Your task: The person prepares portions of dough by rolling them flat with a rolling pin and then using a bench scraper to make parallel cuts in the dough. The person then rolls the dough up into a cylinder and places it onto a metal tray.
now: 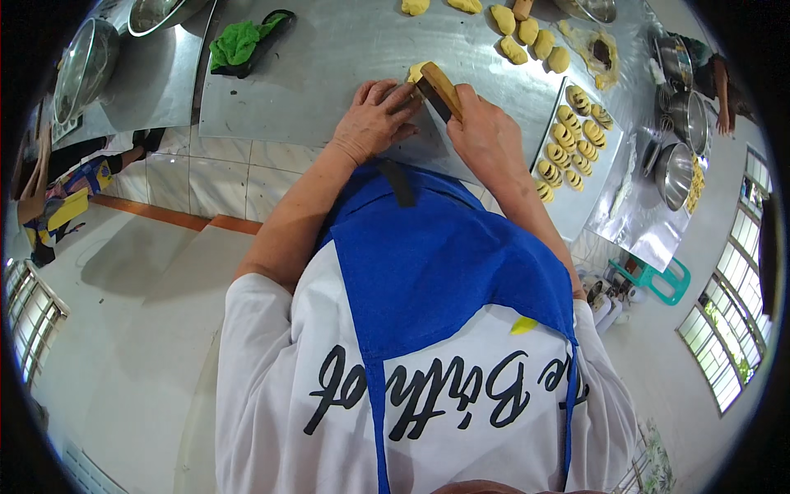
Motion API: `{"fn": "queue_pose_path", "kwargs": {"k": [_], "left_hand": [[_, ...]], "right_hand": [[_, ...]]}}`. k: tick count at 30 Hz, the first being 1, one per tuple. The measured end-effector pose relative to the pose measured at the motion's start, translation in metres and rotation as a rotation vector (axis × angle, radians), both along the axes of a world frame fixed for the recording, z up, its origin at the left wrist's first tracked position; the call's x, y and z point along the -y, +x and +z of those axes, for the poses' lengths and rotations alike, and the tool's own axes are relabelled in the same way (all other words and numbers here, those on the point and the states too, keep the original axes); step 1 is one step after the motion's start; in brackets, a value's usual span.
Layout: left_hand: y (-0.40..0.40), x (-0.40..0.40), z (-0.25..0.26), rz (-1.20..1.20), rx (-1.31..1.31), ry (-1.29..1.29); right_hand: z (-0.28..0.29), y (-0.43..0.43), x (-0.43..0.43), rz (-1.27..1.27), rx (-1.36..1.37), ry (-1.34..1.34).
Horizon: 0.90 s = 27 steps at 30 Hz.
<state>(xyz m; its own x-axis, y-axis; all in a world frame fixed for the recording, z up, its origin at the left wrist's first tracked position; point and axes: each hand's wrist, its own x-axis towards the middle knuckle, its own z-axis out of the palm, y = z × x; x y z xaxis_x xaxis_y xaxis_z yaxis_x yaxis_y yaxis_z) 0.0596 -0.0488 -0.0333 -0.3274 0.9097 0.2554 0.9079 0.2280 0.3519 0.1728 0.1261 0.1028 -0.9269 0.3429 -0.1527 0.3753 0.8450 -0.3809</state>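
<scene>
My right hand (487, 133) is closed around a wooden-handled blade (441, 89), probably a dough scraper, whose dark flat blade points down to the metal table (296, 92). Just beyond the blade lies a piece of yellow dough (416, 71), partly hidden by tool and fingers. My left hand (379, 117) rests with bent fingers at the near side of that dough, its fingertips close to the blade; whether it grips the dough I cannot tell. Several yellow dough pieces (544, 44) lie farther off to the right. A tray (577, 210) at the right holds rows of slashed dough pieces with dark filling (558, 154).
A green cloth (234, 44) lies on a dark object at the left. Metal bowls (674, 176) stand at the far right, others (86, 71) at the left. A plastic sheet with dark filling (602, 54) lies beyond the tray. Other people (722, 92) stand at both sides.
</scene>
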Motion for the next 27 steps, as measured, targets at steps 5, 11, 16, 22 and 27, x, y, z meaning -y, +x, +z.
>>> {"fn": "queue_pose_path", "kwargs": {"k": [5, 11, 16, 22, 27], "left_hand": [[0.0, 0.0, 0.003, 0.0, -0.007, -0.015], [0.0, 0.0, 0.001, 0.003, -0.042, -0.009], [0.0, 0.0, 0.0, -0.011, -0.006, -0.006], [-0.001, -0.001, 0.004, -0.015, -0.009, -0.015], [-0.001, -0.001, 0.008, -0.014, -0.015, -0.005]], "right_hand": [[0.003, 0.01, 0.001, -0.03, 0.039, -0.023], [0.009, 0.019, -0.001, -0.077, 0.029, -0.033], [0.013, 0.022, 0.001, -0.077, 0.048, -0.025], [0.009, 0.015, 0.0, -0.056, 0.042, -0.063], [0.006, 0.02, -0.002, -0.024, 0.008, -0.035]]}}
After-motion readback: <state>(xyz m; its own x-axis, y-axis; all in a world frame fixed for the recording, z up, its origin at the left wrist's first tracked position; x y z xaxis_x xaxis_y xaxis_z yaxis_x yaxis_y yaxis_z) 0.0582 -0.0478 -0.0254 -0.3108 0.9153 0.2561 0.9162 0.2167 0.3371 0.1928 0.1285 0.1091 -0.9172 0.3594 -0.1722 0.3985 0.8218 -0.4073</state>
